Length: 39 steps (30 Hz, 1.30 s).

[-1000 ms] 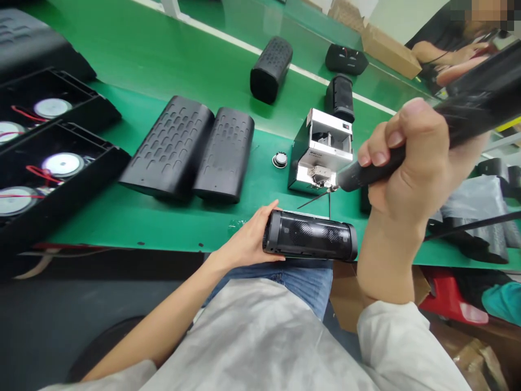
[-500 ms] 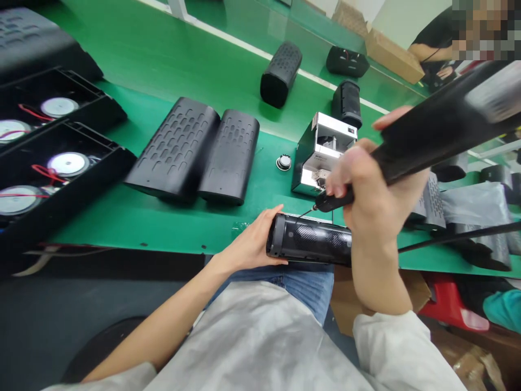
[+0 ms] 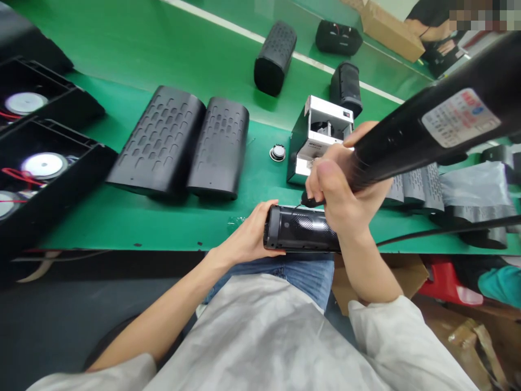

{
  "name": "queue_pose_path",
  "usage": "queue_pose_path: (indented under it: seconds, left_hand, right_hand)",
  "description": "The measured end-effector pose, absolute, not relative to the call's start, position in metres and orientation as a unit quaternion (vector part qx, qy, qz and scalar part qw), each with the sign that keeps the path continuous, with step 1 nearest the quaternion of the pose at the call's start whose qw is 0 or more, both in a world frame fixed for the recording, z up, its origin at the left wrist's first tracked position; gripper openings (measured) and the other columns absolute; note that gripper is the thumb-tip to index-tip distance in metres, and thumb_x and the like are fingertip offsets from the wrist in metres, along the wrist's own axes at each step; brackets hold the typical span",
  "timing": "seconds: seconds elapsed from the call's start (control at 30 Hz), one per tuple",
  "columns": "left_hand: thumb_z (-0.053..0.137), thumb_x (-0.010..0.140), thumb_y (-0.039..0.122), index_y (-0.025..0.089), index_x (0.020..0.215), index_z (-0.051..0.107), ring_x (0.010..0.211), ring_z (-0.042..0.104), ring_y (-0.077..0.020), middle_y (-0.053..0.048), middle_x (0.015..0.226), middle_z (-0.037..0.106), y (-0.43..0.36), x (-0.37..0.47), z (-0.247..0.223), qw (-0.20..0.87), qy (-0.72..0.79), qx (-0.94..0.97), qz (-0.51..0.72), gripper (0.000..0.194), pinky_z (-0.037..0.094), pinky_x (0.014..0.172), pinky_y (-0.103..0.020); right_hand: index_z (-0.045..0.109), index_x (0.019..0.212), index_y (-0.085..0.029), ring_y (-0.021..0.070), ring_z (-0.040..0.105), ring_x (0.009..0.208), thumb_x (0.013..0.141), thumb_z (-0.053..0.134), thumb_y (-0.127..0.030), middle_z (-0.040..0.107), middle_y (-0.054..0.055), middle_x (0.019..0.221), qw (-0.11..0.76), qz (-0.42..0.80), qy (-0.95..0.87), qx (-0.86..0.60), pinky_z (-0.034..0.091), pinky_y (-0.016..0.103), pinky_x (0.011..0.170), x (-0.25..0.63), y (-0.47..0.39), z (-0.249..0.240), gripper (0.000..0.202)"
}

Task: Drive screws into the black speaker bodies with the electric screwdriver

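My left hand (image 3: 256, 233) grips the left end of a black speaker (image 3: 308, 225), which lies on its side at the bench's front edge with perforated round grilles facing up. Wrapped round a black electric screwdriver (image 3: 407, 130) is my right hand (image 3: 345, 190). The tool slants down to the left, and its thin bit reaches the speaker's upper edge near the left end; whether it sits in a screw I cannot tell. My right hand and wrist hide the speaker's right end. Just behind stands a silver and black screw feeder (image 3: 315, 136). A small round speaker driver (image 3: 278, 152) lies beside it.
Two black textured housings (image 3: 163, 141) stand left of centre on the green bench (image 3: 134, 225). Open housings with drivers and red wires (image 3: 44, 163) fill the far left. More speakers (image 3: 274, 60) stand behind. A black cable (image 3: 448, 231) crosses the right side. A co-worker's hand (image 3: 446, 47) shows top right.
The view has shifted slightly. My right hand and the screwdriver have come a little left and closer to the speaker. My left hand keeps its hold on the speaker's end.
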<state>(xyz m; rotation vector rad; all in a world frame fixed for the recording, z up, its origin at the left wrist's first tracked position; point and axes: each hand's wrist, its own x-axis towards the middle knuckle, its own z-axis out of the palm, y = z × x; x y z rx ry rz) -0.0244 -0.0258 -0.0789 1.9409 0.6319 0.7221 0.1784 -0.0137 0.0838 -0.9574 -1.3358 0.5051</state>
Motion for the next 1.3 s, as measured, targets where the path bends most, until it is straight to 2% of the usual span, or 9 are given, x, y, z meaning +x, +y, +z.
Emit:
queue_pose_path:
  seconds: [0.17, 0.47, 0.6, 0.7, 0.8, 0.93, 1.03, 1.17, 1.3]
  left_hand:
    - [0.111, 0.079, 0.046, 0.029, 0.18, 0.03, 0.156, 0.064, -0.0487, -0.022, 0.169, 0.056, -0.026, -0.025, -0.08, 0.474, 0.273, 0.788, 0.282, 0.131, 0.053, 0.133, -0.07]
    - [0.109, 0.08, 0.046, 0.027, 0.18, 0.031, 0.157, 0.063, -0.0471, -0.022, 0.169, 0.057, -0.025, -0.027, -0.076, 0.469, 0.279, 0.789, 0.282, 0.128, 0.053, 0.135, -0.067]
    - [0.105, 0.084, 0.042, 0.029, 0.183, 0.026, 0.157, 0.063, -0.0448, -0.02, 0.169, 0.055, -0.027, -0.03, -0.075, 0.468, 0.291, 0.788, 0.275, 0.128, 0.052, 0.136, -0.066]
    - [0.099, 0.09, 0.035, 0.032, 0.188, 0.006, 0.157, 0.063, -0.0421, -0.021, 0.17, 0.053, -0.028, -0.032, -0.076, 0.458, 0.28, 0.793, 0.287, 0.135, 0.052, 0.135, -0.065]
    - [0.097, 0.094, 0.038, 0.035, 0.19, -0.005, 0.159, 0.061, -0.0421, -0.022, 0.175, 0.047, -0.026, -0.033, -0.076, 0.454, 0.259, 0.801, 0.292, 0.14, 0.052, 0.134, -0.066]
    - [0.101, 0.092, 0.054, 0.039, 0.19, -0.005, 0.163, 0.056, -0.0463, -0.024, 0.179, 0.042, -0.024, -0.034, -0.077, 0.459, 0.254, 0.801, 0.288, 0.145, 0.05, 0.135, -0.07]
    - [0.101, 0.092, 0.056, 0.041, 0.19, -0.006, 0.161, 0.058, -0.0462, -0.023, 0.178, 0.044, -0.024, -0.035, -0.077, 0.461, 0.255, 0.8, 0.287, 0.146, 0.051, 0.134, -0.071]
    - [0.1, 0.093, 0.057, 0.041, 0.19, -0.004, 0.161, 0.058, -0.0457, -0.022, 0.177, 0.045, -0.024, -0.034, -0.076, 0.466, 0.256, 0.797, 0.288, 0.143, 0.05, 0.135, -0.071]
    - [0.099, 0.095, 0.058, 0.041, 0.19, -0.001, 0.162, 0.058, -0.0447, -0.021, 0.175, 0.047, -0.023, -0.035, -0.074, 0.474, 0.256, 0.792, 0.287, 0.14, 0.048, 0.137, -0.07]
  right_hand:
    - [0.061, 0.113, -0.033, 0.0134, 0.055, 0.056, 0.103, 0.085, -0.035, 0.057, -0.01, 0.074, 0.687, 0.253, -0.558, -0.391, 0.064, 0.037, 0.063, 0.175, -0.013, 0.08, 0.026]
    - [0.06, 0.121, -0.036, 0.0126, 0.042, 0.041, 0.097, 0.092, -0.053, 0.047, -0.013, 0.065, 0.676, 0.311, -0.559, -0.365, 0.044, 0.03, 0.04, 0.189, -0.009, 0.107, 0.043]
    - [0.067, 0.122, -0.036, 0.0115, 0.038, 0.043, 0.098, 0.086, -0.031, 0.047, -0.011, 0.067, 0.761, 0.166, -0.537, -0.323, 0.04, 0.03, 0.04, 0.217, -0.001, 0.141, 0.031]
    - [0.065, 0.117, -0.035, 0.0133, 0.042, 0.047, 0.096, 0.079, -0.024, 0.047, -0.01, 0.066, 0.783, 0.041, -0.507, -0.357, 0.042, 0.033, 0.047, 0.233, 0.015, 0.148, 0.028]
    - [0.058, 0.113, -0.036, 0.0157, 0.046, 0.051, 0.098, 0.083, -0.032, 0.05, -0.01, 0.068, 0.775, 0.036, -0.508, -0.375, 0.046, 0.037, 0.052, 0.244, 0.037, 0.135, 0.029]
    - [0.054, 0.12, -0.04, 0.0162, 0.04, 0.053, 0.096, 0.095, -0.062, 0.051, -0.01, 0.073, 0.752, 0.064, -0.514, -0.408, 0.043, 0.04, 0.054, 0.254, 0.061, 0.114, 0.052]
    - [0.053, 0.123, -0.042, 0.0157, 0.036, 0.056, 0.095, 0.092, -0.072, 0.06, -0.008, 0.084, 0.74, 0.071, -0.507, -0.436, 0.041, 0.041, 0.054, 0.258, 0.07, 0.109, 0.057]
    - [0.055, 0.119, -0.042, 0.0167, 0.035, 0.054, 0.097, 0.09, -0.066, 0.055, -0.008, 0.077, 0.727, 0.076, -0.509, -0.455, 0.042, 0.04, 0.056, 0.257, 0.057, 0.116, 0.048]
    - [0.062, 0.116, -0.034, 0.0159, 0.04, 0.05, 0.092, 0.084, -0.039, 0.044, -0.01, 0.066, 0.732, 0.121, -0.49, -0.458, 0.04, 0.035, 0.05, 0.256, 0.021, 0.133, 0.032]
